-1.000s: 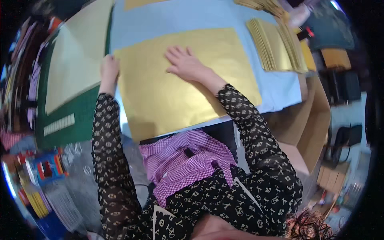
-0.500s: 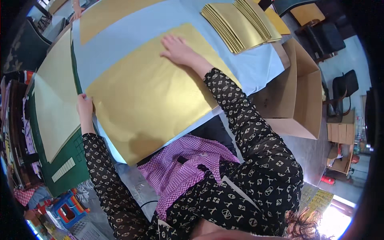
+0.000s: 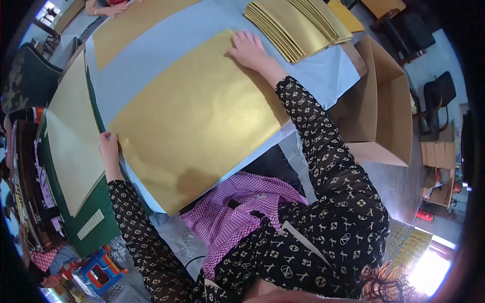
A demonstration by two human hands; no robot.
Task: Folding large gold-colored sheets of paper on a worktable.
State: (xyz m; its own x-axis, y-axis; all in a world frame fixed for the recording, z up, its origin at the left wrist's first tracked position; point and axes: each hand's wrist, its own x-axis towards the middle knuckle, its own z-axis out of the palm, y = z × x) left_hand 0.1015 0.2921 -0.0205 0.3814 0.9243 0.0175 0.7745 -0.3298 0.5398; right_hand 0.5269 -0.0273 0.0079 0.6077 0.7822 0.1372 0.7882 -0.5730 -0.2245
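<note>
A large gold sheet of paper (image 3: 197, 121) lies on a light blue cover over the table in front of me. At its left corner, my left hand (image 3: 109, 146) is closed on the edge, the thumb on the near side. My right hand (image 3: 250, 50) rests flat at the far right corner, fingers stretched out and holding nothing. Just beyond that hand sits a stack of folded gold sheets (image 3: 298, 25), fanned in two overlapping rows. The underside of my left fingers is hidden.
Another person's hand (image 3: 115, 10) touches a second gold sheet (image 3: 131, 28) at the far left. A cream board (image 3: 76, 146) lies on a green mat (image 3: 101, 230) to my left. An open cardboard box (image 3: 389, 111) stands right of the table, with black chairs (image 3: 438, 93) beyond.
My right hand has slid right across the gold sheet to its far corner. My left hand keeps its place at the left corner. The other person's hand has come further into view.
</note>
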